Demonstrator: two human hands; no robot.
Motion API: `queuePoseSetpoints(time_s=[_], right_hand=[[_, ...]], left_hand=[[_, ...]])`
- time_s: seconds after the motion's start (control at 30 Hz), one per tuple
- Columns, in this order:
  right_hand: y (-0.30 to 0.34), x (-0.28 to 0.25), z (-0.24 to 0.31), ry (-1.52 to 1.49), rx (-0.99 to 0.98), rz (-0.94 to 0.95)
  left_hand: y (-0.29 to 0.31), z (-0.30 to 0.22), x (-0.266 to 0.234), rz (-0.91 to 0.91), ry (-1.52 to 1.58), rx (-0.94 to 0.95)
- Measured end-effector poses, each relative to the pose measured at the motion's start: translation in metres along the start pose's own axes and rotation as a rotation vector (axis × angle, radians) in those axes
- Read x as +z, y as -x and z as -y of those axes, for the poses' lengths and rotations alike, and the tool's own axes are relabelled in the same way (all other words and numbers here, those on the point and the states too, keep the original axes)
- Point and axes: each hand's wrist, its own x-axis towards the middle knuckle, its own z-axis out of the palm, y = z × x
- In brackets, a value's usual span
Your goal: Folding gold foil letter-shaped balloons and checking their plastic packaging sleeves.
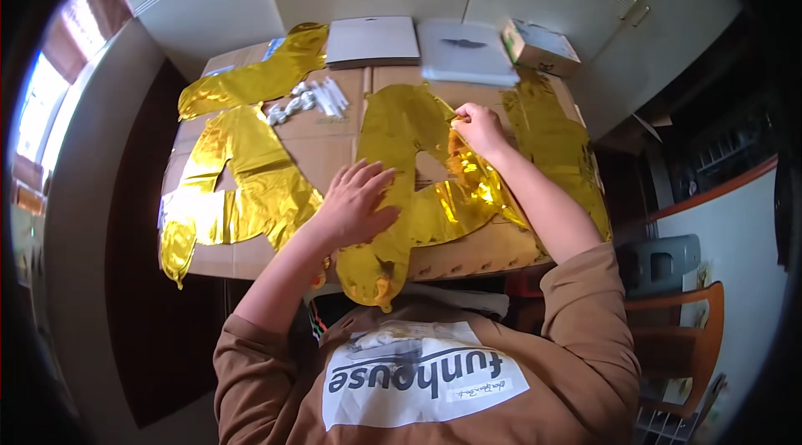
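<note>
A flat, uninflated gold foil balloon with a hole in its middle lies in front of me, its lower tip hanging over the near edge of the cardboard-covered table. My left hand rests on its left side, fingers stretched and spread. At the upper right of the same balloon, my right hand pinches its edge, which is lifted and creased. To the left a second gold foil balloon lies flat, wrinkled and shiny, also with a hole.
Another gold foil balloon lies far left, and one more along the right. White sticks and crumpled white pieces sit between. A white box, a translucent package and a small carton line the back.
</note>
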Motion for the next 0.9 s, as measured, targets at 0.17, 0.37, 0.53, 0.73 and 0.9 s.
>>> queuePoseSetpoints(time_s=[0.17,0.37,0.53,0.73,0.9], right_hand=[[0.0,-0.035,-0.028,0.105,-0.101,0.122],[-0.017,-0.103,-0.072,0.287,0.004,0.104],[-0.06,-0.157,-0.138,0.256,0.4,-0.176],[-0.08,-0.131,-0.172,0.246,0.432,-0.103],[-0.072,-0.133,-0.187,0.103,0.284,-0.155]], left_hand=[[-0.025,0.04,-0.008,0.115,-0.107,0.047],[-0.033,0.051,-0.012,0.118,-0.042,0.135],[-0.056,0.044,-0.008,0.036,-0.058,0.28],[-0.158,0.008,-0.001,-0.083,0.191,0.353],[-0.282,-0.065,0.06,0.016,0.231,0.374]])
